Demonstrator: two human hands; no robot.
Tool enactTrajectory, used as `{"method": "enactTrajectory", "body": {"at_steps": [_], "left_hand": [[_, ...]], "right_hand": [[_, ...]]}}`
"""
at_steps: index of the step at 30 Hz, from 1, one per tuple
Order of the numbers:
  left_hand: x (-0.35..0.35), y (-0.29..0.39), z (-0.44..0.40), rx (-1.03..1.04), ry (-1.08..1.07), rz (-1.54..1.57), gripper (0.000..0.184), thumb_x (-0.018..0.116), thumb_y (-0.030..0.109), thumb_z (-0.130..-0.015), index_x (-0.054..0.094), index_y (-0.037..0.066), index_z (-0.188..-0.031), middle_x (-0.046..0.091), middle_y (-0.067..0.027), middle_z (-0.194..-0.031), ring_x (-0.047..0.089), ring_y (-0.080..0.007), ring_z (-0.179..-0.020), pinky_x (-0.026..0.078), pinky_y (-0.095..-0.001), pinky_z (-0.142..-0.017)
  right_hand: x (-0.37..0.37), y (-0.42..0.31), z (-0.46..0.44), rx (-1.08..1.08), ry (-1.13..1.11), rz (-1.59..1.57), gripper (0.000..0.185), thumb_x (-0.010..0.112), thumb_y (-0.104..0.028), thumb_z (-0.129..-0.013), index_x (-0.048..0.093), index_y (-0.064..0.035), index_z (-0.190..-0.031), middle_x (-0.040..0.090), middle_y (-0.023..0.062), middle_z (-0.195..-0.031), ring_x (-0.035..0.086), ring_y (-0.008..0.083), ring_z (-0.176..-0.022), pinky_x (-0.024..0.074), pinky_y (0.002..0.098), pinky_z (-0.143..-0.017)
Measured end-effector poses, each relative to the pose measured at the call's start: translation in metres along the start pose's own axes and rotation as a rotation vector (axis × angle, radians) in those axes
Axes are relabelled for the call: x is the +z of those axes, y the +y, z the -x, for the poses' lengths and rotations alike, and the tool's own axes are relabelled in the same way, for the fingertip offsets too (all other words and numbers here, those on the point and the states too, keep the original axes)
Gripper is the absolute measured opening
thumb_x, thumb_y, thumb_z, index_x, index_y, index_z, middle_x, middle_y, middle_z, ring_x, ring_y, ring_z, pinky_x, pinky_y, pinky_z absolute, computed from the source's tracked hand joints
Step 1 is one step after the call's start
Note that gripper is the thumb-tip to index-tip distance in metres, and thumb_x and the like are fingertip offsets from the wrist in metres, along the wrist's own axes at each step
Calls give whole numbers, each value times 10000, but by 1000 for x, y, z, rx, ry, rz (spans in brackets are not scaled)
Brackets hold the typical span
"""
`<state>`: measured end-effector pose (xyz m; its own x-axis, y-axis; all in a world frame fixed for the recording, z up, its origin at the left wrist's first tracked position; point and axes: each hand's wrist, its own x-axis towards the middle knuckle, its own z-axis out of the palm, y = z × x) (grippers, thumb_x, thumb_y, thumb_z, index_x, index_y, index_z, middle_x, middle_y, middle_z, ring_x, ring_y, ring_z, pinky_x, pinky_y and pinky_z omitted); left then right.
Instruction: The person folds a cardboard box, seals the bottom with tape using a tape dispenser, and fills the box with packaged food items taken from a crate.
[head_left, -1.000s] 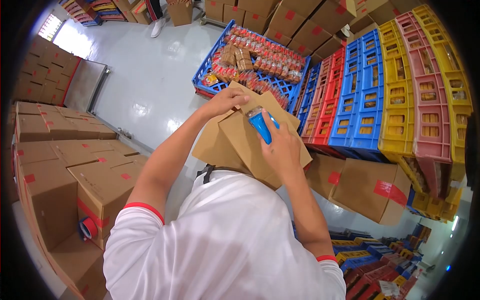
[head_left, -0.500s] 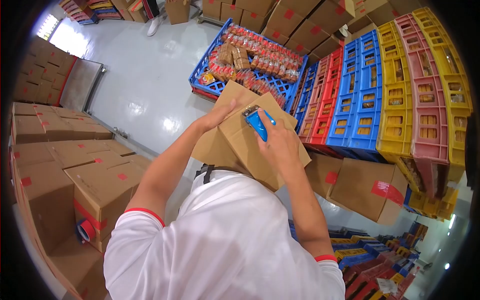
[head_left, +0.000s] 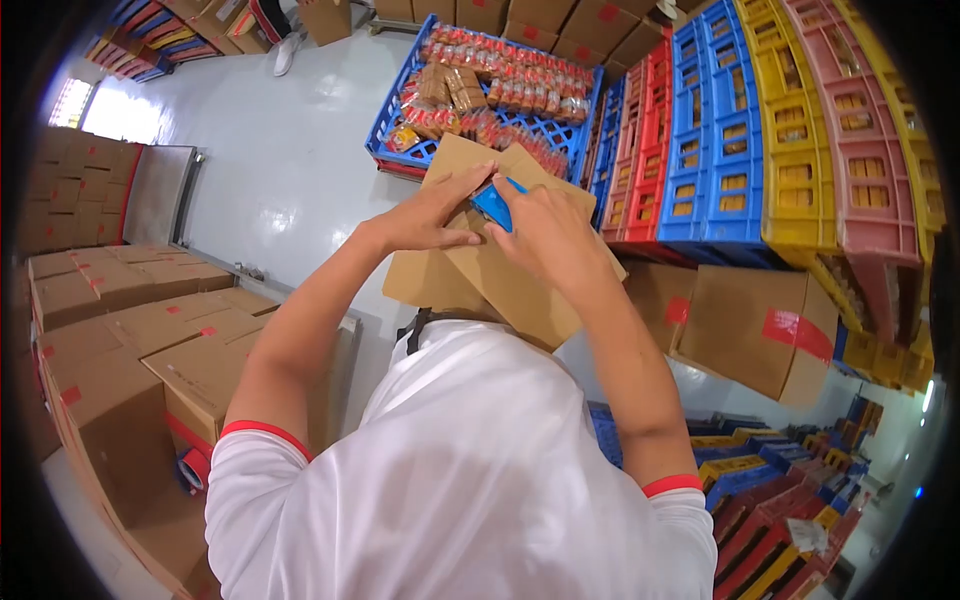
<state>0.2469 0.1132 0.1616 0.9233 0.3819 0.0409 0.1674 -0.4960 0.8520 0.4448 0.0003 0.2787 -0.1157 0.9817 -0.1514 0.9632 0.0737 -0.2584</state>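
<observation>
A cardboard box (head_left: pixel 520 295) with its flaps folded over each other is right in front of me. My right hand (head_left: pixel 550 232) is wrapped round a blue hand-held tool (head_left: pixel 491 207), its exact kind unclear, which rests at the flaps near the middle of the box. My left hand (head_left: pixel 438 212) lies across the left flap, fingers stretched out. Its fingertips reach the far end of the tool and partly cover it; whether they touch it I cannot tell.
Beyond the box is a blue crate (head_left: pixel 375 125) of red-and-clear bread packs (head_left: pixel 530 90). Tall stacks of coloured crates (head_left: pixel 715 130) line the right. Taped cartons (head_left: pixel 130 320) and a tape roll (head_left: pixel 192 468) are at left. A person's shoe (head_left: pixel 286 55) shows far back.
My left hand has moved right from the flap's edge, over the flaps to the tool. The right hand and tool have shifted slightly left and up. The view has tilted a little.
</observation>
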Motion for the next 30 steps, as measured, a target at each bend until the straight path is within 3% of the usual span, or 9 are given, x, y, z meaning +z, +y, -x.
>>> {"method": "enactTrajectory", "body": {"at_steps": [2, 4, 9, 13, 16, 18, 22, 24, 30], "left_hand": [[0, 0, -1, 12, -19, -134, 1021, 775, 378, -891, 179, 57, -1656, 208, -162, -1714, 222, -345, -1575, 192, -472, -1283], [-2, 3, 0, 36, -77, -462, 958, 691, 481, -938, 203, 73, -1655, 218, -143, -1714, 203, -333, -1581, 166, -515, -1284], [3, 16, -2, -3, -99, -603, 930, 595, 570, -968, 209, 74, -1654, 224, -141, -1712, 176, -327, -1589, 106, -565, -1282], [28, 34, -13, -55, -2, -1074, 976, 562, 634, -954, 221, 28, -1640, 206, -152, -1718, 158, -326, -1596, 75, -586, -1277], [97, 74, -22, 34, -2, -769, 1029, 565, 660, -932, 233, -29, -1619, 218, -185, -1707, 162, -324, -1596, 81, -591, -1273], [144, 115, -31, 59, -51, -642, 1025, 601, 608, -914, 244, -60, -1605, 244, -216, -1690, 176, -330, -1593, 97, -583, -1274], [185, 142, -43, 42, -43, -668, 968, 623, 491, -902, 260, -88, -1587, 267, -234, -1675, 192, -333, -1588, 116, -575, -1275], [192, 140, -45, 17, -38, -745, 907, 644, 340, -876, 266, -70, -1592, 254, -219, -1685, 202, -338, -1585, 135, -564, -1275], [201, 146, -47, 68, -164, -822, 878, 678, 209, -850, 290, 66, -1625, 251, -103, -1710, 211, -324, -1584, 155, -605, -1260]], "right_hand": [[-2, 6, 17, 25, -32, 20, 622, 759, -339, -878, 588, -44, -1399, 735, 184, -932, 720, 361, -897, 568, 479, -776], [1, 23, 62, 41, -95, 97, 618, 762, -329, -869, 585, -53, -1392, 735, 189, -929, 723, 354, -862, 569, 475, -753], [-16, 57, 180, 217, -328, 187, 721, 788, -289, -824, 530, -143, -1481, 664, 177, -889, 719, 353, -803, 565, 469, -635], [22, 89, 223, 237, -171, 78, 748, 803, -266, -800, 537, -205, -1497, 619, 165, -940, 708, 350, -784, 568, 464, -615], [85, 118, 248, 119, 106, -49, 772, 816, -249, -780, 541, -231, -1501, 593, 161, -992, 695, 345, -756, 574, 458, -628], [117, 132, 256, 44, 337, -197, 807, 826, -251, -769, 525, -253, -1518, 581, 146, -1013, 686, 346, -746, 578, 450, -639], [124, 132, 259, 91, 405, -246, 819, 832, -253, -768, 516, -242, -1524, 587, 152, -1026, 690, 347, -758, 579, 461, -658], [96, 127, 259, 115, 256, -244, 775, 816, -248, -782, 537, -227, -1504, 612, 188, -1055, 704, 349, -771, 585, 465, -674], [-4, 114, 291, 266, -163, -96, 623, 750, -185, -817, 589, -141, -1418, 671, 217, -949, 729, 348, -793, 591, 447, -690]]}}
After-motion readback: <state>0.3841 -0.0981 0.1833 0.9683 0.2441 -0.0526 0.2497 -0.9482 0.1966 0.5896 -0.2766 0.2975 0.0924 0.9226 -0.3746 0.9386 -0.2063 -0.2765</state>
